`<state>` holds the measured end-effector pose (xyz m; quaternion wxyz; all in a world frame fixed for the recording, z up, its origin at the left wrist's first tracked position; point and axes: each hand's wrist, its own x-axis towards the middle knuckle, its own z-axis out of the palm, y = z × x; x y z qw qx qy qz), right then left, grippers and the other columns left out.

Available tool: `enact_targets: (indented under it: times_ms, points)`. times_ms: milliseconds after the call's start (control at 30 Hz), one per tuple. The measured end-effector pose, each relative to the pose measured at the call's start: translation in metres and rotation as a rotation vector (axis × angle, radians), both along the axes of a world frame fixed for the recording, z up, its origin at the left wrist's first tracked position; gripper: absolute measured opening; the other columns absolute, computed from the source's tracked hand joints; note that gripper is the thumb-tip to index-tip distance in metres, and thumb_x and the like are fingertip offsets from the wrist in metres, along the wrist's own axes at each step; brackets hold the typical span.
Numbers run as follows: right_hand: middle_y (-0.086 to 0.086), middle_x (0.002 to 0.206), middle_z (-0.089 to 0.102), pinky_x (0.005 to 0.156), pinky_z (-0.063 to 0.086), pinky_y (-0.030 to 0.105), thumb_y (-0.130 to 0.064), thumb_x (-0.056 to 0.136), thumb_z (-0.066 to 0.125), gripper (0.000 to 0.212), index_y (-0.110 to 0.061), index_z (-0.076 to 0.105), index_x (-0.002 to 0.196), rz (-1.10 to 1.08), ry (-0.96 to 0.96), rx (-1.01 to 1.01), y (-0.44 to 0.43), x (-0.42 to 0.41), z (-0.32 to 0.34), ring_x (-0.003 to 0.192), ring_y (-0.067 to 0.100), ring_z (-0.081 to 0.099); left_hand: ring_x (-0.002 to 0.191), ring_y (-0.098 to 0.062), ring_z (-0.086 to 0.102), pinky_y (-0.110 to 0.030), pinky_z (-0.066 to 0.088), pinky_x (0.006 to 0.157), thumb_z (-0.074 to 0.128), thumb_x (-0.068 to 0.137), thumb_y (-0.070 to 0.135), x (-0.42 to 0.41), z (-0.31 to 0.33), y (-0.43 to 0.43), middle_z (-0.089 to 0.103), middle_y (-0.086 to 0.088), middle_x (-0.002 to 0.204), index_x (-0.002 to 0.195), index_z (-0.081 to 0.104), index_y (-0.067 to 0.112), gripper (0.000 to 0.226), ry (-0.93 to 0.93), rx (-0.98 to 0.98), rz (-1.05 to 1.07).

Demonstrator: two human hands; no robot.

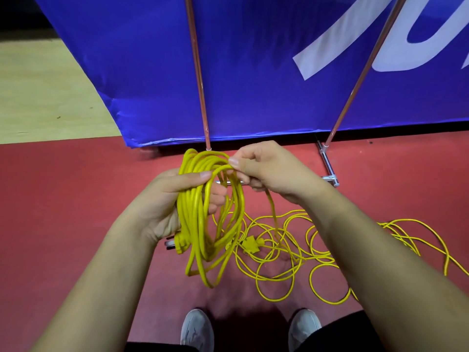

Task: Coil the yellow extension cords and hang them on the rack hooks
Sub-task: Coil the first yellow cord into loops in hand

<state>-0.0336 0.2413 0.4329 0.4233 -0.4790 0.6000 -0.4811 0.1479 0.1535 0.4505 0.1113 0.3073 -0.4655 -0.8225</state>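
Left hand (175,199) clamped round coil (203,224), loops hanging down, long axis vertical; right hand (266,171) pinches next loop at coil top, just right of left thumb; loose cord (317,252) trails right on red floor (63,199)

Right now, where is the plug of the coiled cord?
In the head view, the plug hangs at the lower left of the coil, just below the heel of the left hand, above the red floor.
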Motion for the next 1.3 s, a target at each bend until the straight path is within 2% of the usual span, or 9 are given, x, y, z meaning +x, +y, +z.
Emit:
enact_targets:
  times_ms: [167, 333, 467, 533, 667, 833, 1000, 1133, 1300]
  points:
    - [0.007, 0.071, 0.066, 0.070, 0.052, 0.030, -0.005, 0.093, 0.058, 0.003, -0.005, 0.060, 0.091, 0.040, -0.033, 0.064, 0.009, -0.025, -0.029, 0.066, 0.019, 0.062, 0.066, -0.024, 0.073, -0.030, 0.058, 0.051, 0.095, 0.033, 0.019, 0.001, -0.003, -0.008, 0.073, -0.020, 0.081, 0.080, 0.076, 0.004, 0.053, 0.168, 0.112, 0.048]
    - [0.004, 0.065, 0.049, 0.050, 0.034, 0.020, -0.007, 0.097, 0.054, 0.014, -0.010, 0.063, 0.087, -0.159, 0.050, -0.042, 0.007, -0.030, -0.025, 0.053, 0.007, 0.042, 0.090, -0.040, 0.070, -0.039, 0.059, 0.062, 0.075, 0.057, 0.011, -0.002, -0.004, -0.002, 0.068, -0.031, 0.102, 0.091, 0.074, -0.001, 0.036, 0.098, 0.143, -0.051]
    - [0.001, 0.061, 0.044, 0.047, 0.026, 0.019, -0.009, 0.099, 0.050, 0.022, -0.010, 0.065, 0.083, -0.139, 0.065, -0.069, 0.004, -0.025, -0.015, 0.053, 0.007, 0.035, 0.081, -0.040, 0.071, -0.041, 0.060, 0.060, 0.061, 0.071, 0.011, -0.005, -0.004, 0.005, 0.069, -0.031, 0.091, 0.079, 0.075, 0.001, 0.019, 0.048, 0.134, -0.079]
    - [-0.003, 0.058, 0.044, 0.048, 0.028, 0.016, -0.007, 0.098, 0.051, 0.022, -0.007, 0.065, 0.082, -0.103, 0.116, -0.080, 0.002, -0.016, -0.010, 0.051, 0.006, 0.035, 0.075, -0.038, 0.072, -0.040, 0.059, 0.058, 0.070, 0.066, 0.012, -0.003, -0.004, 0.005, 0.070, -0.027, 0.082, 0.076, 0.073, 0.001, 0.015, 0.075, 0.149, -0.093]
    - [0.000, 0.058, 0.049, 0.051, 0.032, 0.014, -0.006, 0.095, 0.054, 0.020, -0.001, 0.066, 0.080, -0.048, 0.267, -0.093, 0.000, -0.001, 0.000, 0.050, 0.002, 0.039, 0.064, -0.030, 0.071, -0.035, 0.058, 0.055, 0.091, 0.047, 0.020, 0.000, -0.007, -0.001, 0.070, -0.019, 0.074, 0.082, 0.072, 0.003, 0.043, 0.116, 0.138, -0.118]
    - [0.002, 0.066, 0.058, 0.056, 0.043, 0.024, -0.011, 0.094, 0.060, 0.010, -0.009, 0.064, 0.084, -0.045, 0.258, -0.112, 0.001, -0.002, -0.001, 0.057, 0.009, 0.050, 0.049, -0.015, 0.056, -0.025, 0.049, 0.048, 0.089, 0.052, 0.019, -0.002, -0.011, -0.004, 0.056, -0.004, 0.059, 0.081, 0.069, 0.006, 0.037, 0.212, 0.151, -0.086]
    - [0.012, 0.080, 0.067, 0.077, 0.049, 0.041, -0.011, 0.092, 0.063, 0.005, -0.006, 0.062, 0.091, 0.083, 0.278, 0.114, 0.010, -0.035, -0.043, 0.077, 0.016, 0.059, 0.052, -0.011, 0.055, -0.023, 0.049, 0.051, 0.087, 0.052, 0.017, 0.002, -0.009, -0.010, 0.055, -0.001, 0.060, 0.080, 0.071, 0.005, 0.034, 0.312, 0.189, -0.001]
    - [0.012, 0.070, 0.062, 0.065, 0.050, 0.026, -0.006, 0.094, 0.059, 0.004, -0.008, 0.062, 0.092, -0.107, 0.034, 0.085, 0.010, -0.038, -0.052, 0.064, 0.017, 0.059, 0.057, -0.015, 0.064, -0.027, 0.053, 0.053, 0.093, 0.040, 0.018, 0.003, -0.009, -0.013, 0.065, -0.005, 0.068, 0.079, 0.073, 0.007, 0.046, 0.152, 0.186, -0.058]
    - [0.005, 0.070, 0.063, 0.064, 0.044, 0.020, -0.005, 0.087, 0.067, 0.009, -0.008, 0.072, 0.095, -0.219, 0.181, -0.062, -0.001, -0.036, -0.039, 0.065, 0.006, 0.057, 0.060, -0.019, 0.067, -0.028, 0.055, 0.055, 0.093, 0.029, 0.022, 0.003, -0.012, -0.011, 0.069, -0.008, 0.072, 0.081, 0.074, 0.006, 0.058, 0.039, 0.221, -0.103]
